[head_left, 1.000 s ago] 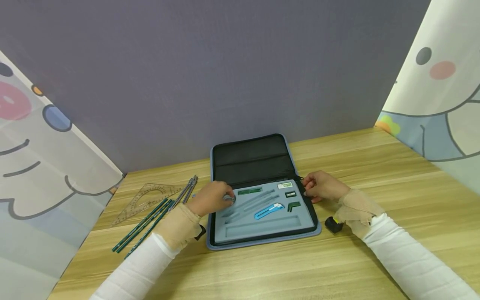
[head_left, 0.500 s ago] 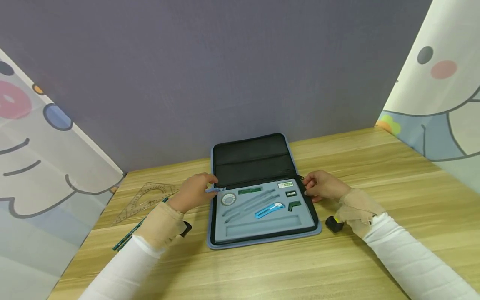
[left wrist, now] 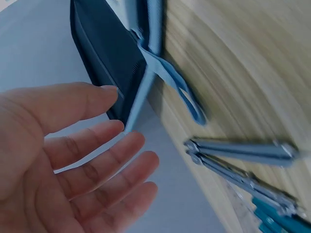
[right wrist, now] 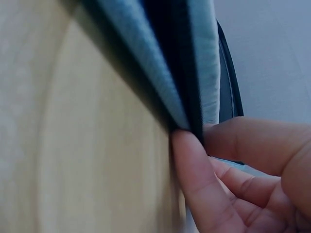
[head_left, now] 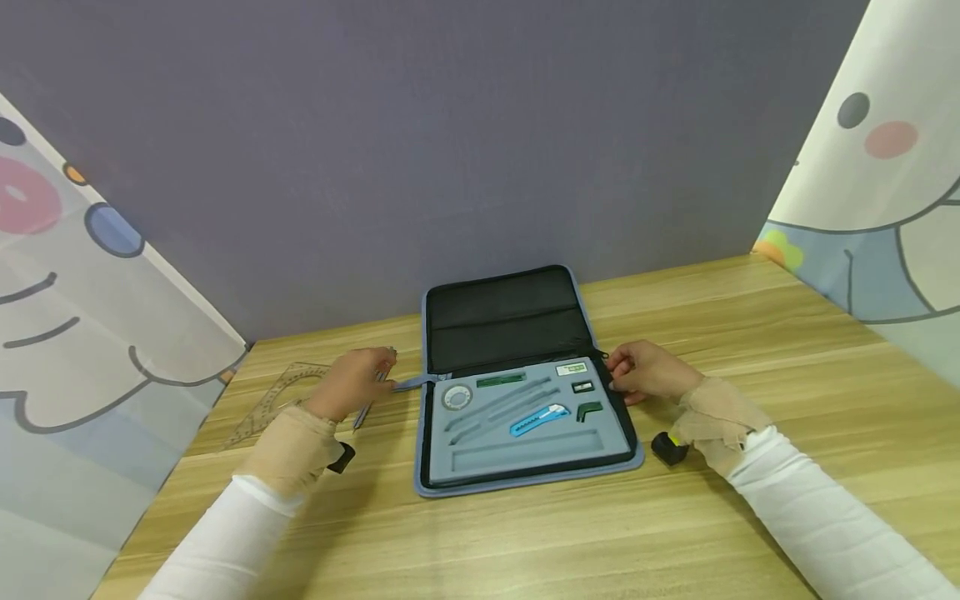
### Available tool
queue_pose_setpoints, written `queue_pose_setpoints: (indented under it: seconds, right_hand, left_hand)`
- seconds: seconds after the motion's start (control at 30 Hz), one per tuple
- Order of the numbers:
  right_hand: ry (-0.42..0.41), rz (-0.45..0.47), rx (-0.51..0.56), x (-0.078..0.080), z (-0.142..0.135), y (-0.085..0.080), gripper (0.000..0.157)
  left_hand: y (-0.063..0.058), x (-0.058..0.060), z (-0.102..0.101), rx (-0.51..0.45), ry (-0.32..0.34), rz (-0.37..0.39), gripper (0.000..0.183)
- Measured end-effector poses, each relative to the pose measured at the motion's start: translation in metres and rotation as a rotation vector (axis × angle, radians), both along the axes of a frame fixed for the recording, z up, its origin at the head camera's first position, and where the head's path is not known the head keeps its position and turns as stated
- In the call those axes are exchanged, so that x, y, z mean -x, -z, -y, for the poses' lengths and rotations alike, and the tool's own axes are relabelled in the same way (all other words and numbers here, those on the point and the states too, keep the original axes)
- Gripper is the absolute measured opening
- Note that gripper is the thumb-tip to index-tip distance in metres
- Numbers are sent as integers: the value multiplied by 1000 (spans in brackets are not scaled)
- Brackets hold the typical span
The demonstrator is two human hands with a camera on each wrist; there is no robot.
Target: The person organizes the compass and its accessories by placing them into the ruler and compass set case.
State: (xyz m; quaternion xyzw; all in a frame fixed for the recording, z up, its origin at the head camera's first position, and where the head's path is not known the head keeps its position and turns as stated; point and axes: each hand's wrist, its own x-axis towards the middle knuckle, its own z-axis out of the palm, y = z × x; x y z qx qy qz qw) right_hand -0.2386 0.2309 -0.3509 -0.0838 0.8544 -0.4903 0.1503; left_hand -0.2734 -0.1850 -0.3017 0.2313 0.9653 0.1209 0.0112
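Note:
An unzipped case [head_left: 525, 486] lies open on the table, its grey foam tray facing up. Set in the foam are a blue utility knife [head_left: 538, 420], a round white disc [head_left: 457, 397], a sharpener [head_left: 582, 387], an eraser [head_left: 571, 369], a green L-shaped piece [head_left: 588, 412] and a narrow green box [head_left: 500, 380]. My right hand [head_left: 651, 371] pinches the case's right edge between thumb and finger. Left of the case, my left hand [head_left: 352, 385] hovers with relaxed, spread fingers, holding nothing. Beneath it lies a metal compass [left wrist: 243, 180], partly hidden in the head view.
A clear set square [head_left: 258, 417] lies at the left, partly behind the left hand. Teal pencils [left wrist: 279, 221] show at the corner of the left wrist view; my arm covers them in the head view. A blue strap loop [head_left: 411, 382] sticks out from the case's left side.
My left hand has come away from the round disc, which now shows in its foam slot, and moved left over the compass. The right hand keeps its place on the case edge.

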Motion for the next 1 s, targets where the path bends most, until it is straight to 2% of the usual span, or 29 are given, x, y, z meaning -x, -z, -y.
queue_pose_setpoints:
  seconds: [0.17, 0.4, 0.73, 0.83, 0.93, 1.0]
  right_hand:
    - [6, 5, 6, 0, 2, 0, 34]
    - [6, 4, 13, 0, 2, -1, 34]
    - [7, 6, 12, 2, 1, 1, 35]
    - [9, 7, 13, 2, 1, 1, 35]
    - [11, 7, 13, 2, 1, 0, 35]
    - [13, 8, 13, 1, 1, 0, 34]
  left_hand:
    - [0, 3, 11, 38, -64, 38, 33]
    - [3, 5, 22, 62, -91, 48, 31]
    - [13, 10, 35, 101, -157, 159, 33]
    - [17, 13, 37, 127, -168, 166, 32]
    - [21, 15, 37, 144, -168, 129, 26]
    - [23, 16, 36, 144, -177, 120, 9]
